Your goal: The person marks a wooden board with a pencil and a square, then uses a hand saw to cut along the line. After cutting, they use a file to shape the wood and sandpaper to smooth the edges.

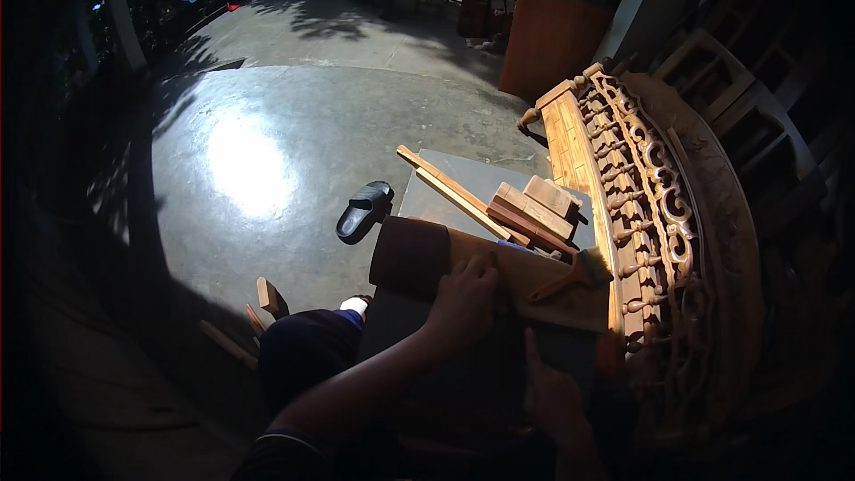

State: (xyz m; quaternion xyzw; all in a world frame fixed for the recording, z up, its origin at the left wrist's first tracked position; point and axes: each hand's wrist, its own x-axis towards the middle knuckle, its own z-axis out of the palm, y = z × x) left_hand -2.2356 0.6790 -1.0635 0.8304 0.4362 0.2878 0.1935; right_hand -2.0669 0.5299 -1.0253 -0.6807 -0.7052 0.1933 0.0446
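Note:
My left hand (467, 290) rests with bent fingers on a curved sheet or board, dark brown at its left end (411, 254) and lighter wood-coloured toward the right (477, 247). Whether it grips anything is hidden in shadow. Below and to the right, my right hand (551, 384) has its index finger stretched out near a dark surface; its other fingers are too dark to read. A flat brush with a wooden handle (561, 280) lies on the right part of the lighter wood, its bristles (593, 267) toward the carved bench.
Wood strips (461, 197) and blocks (534, 207) lie on a grey board (434, 170) beyond the work. A carved wooden bench (568, 140) with turned spindles stands at right. One black slide sandal (364, 212) and wood offcuts (268, 297) are on the floor at left.

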